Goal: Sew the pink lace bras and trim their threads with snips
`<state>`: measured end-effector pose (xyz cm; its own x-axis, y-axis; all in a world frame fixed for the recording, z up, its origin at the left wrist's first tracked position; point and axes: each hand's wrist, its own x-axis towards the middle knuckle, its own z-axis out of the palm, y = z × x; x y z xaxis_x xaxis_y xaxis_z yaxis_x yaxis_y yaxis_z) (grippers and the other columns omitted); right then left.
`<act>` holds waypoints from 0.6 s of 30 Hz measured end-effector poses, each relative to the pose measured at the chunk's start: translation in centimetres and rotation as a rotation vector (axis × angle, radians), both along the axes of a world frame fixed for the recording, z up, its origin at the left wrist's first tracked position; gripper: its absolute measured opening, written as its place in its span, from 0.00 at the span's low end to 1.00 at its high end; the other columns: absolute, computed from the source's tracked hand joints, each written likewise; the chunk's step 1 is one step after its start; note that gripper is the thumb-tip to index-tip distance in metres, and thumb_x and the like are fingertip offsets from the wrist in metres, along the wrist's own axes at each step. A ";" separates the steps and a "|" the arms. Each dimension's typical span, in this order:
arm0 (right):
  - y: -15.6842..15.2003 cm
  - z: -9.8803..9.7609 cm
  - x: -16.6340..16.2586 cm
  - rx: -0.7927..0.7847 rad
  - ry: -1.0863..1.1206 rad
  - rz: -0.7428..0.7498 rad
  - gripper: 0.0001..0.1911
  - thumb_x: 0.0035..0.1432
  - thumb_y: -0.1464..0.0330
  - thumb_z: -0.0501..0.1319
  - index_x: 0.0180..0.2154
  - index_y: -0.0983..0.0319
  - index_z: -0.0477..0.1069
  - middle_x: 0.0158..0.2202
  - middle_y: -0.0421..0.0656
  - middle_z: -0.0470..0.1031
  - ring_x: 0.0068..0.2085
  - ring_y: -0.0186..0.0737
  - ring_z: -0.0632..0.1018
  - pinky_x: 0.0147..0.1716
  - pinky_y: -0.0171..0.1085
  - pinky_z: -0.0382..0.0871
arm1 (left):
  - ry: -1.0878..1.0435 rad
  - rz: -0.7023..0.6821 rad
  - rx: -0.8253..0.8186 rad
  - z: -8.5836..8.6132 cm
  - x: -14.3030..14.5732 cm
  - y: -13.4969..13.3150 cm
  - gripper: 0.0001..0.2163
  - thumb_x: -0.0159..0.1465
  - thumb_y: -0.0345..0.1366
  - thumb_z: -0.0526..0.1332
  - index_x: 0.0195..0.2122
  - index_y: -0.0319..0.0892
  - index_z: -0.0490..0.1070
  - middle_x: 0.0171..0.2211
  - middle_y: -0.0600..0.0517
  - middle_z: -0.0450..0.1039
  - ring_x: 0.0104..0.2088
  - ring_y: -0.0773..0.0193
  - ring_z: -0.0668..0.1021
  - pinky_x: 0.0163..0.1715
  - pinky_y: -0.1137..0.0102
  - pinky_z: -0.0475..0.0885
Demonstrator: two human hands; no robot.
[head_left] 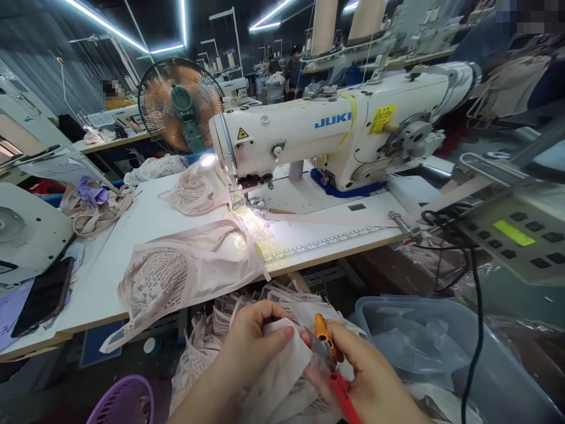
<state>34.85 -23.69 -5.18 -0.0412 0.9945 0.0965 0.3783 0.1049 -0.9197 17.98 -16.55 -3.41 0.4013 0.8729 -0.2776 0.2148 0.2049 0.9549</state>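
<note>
Over a heap of pale pink lace garments [200,347], my left hand [251,341] pinches a piece of pale fabric [282,359] between thumb and fingers. My right hand [368,374] is closed on a pair of scissors [325,347] with one orange and one red handle. The metal blades point toward the fabric, close to my left fingertips; whether they touch it I cannot tell. Above the hands, a pale pink lace bra [212,259] lies on the sewing table, its strap hanging over the front edge. Part of it runs up to the needle area of the sewing machine [291,129].
A grey plastic bin [397,303] stands to the right, below a control panel [521,229] and a hanging black cable [475,330]. At lower left is a purple basket [128,400]. A phone [44,297] lies on the table's left; a fan [180,103] stands behind.
</note>
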 end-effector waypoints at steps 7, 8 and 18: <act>0.6 0.2 -1.3 -0.267 0.269 -0.122 0.08 0.48 0.66 0.64 0.27 0.57 0.65 0.22 0.34 0.65 0.23 0.35 0.66 0.20 0.32 0.61 | 0.156 -0.073 0.284 0.3 -0.7 -0.4 0.11 0.56 0.32 0.59 0.39 0.36 0.73 0.40 0.41 0.77 0.41 0.54 0.78 0.44 0.61 0.72; 0.8 0.3 -1.4 -0.255 0.290 -0.148 0.09 0.48 0.65 0.65 0.26 0.58 0.64 0.22 0.34 0.65 0.23 0.35 0.67 0.21 0.32 0.62 | 0.196 -0.074 0.378 0.3 -1.1 -0.8 0.15 0.57 0.32 0.59 0.45 0.36 0.71 0.47 0.38 0.75 0.47 0.52 0.76 0.48 0.60 0.71; 3.9 7.6 0.3 0.232 0.295 -0.023 0.10 0.51 0.75 0.61 0.28 0.55 0.63 0.28 0.34 0.71 0.26 0.34 0.75 0.26 0.30 0.72 | 0.962 0.042 0.986 -4.8 -12.2 -8.1 0.31 0.52 0.22 0.52 0.59 0.48 0.61 0.52 0.47 0.74 0.51 0.53 0.76 0.54 0.57 0.69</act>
<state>35.14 -19.82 2.42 0.0441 0.9453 0.3233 0.1049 0.3175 -0.9424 5.74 -24.64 -8.19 0.3743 0.8751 0.3069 0.8776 -0.4412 0.1877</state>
